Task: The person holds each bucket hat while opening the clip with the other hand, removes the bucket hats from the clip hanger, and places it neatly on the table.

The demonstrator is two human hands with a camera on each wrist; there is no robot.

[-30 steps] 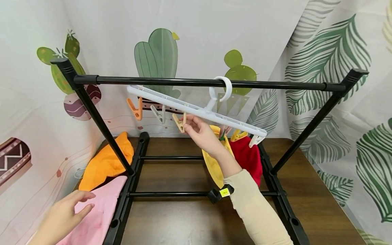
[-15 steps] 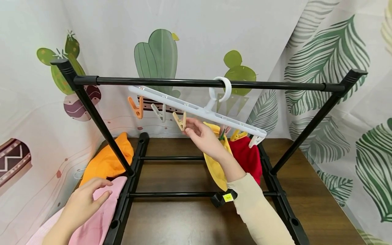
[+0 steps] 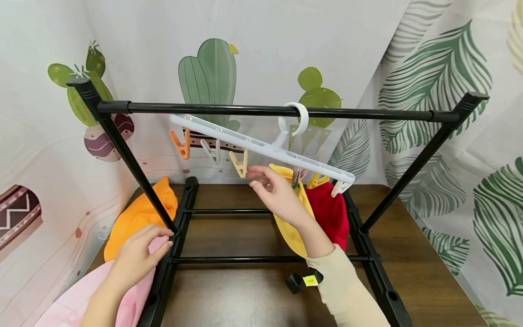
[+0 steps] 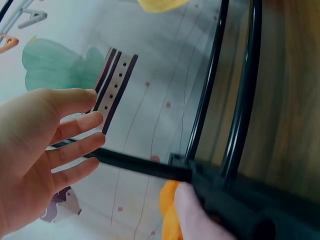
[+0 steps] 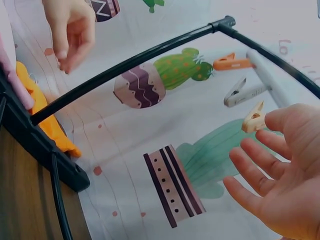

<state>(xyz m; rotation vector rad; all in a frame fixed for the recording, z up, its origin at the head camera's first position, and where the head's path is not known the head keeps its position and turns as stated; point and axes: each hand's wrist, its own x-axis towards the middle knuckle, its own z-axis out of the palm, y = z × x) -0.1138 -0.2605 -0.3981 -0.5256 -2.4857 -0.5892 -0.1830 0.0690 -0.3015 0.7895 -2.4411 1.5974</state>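
A white hanger [image 3: 245,141] hangs tilted from a black bar, its left end higher. Orange [image 3: 181,144], grey [image 3: 211,151] and beige [image 3: 239,164] clips dangle from its left half. My right hand [image 3: 279,193] is just right of and below the beige clip, fingers loosely bent and holding nothing; in the right wrist view its thumb is close to that clip. My left hand [image 3: 136,259] hovers over pink cloth [image 3: 132,299] beside the rack's left post, fingers relaxed and holding nothing. Yellow cloth [image 3: 292,229] and red cloth [image 3: 330,213] hang under the hanger's right half.
The black rack [image 3: 229,109] stands on a brown wooden table [image 3: 229,290], with two low crossbars. Orange cloth [image 3: 140,220] lies at the left behind the pink one. A yellow clip [image 3: 318,180] and a white clip [image 3: 340,188] sit at the hanger's right end.
My right hand has let go of the beige clip and drawn slightly down and right. My left hand has moved right and up, towards the rack's left post.
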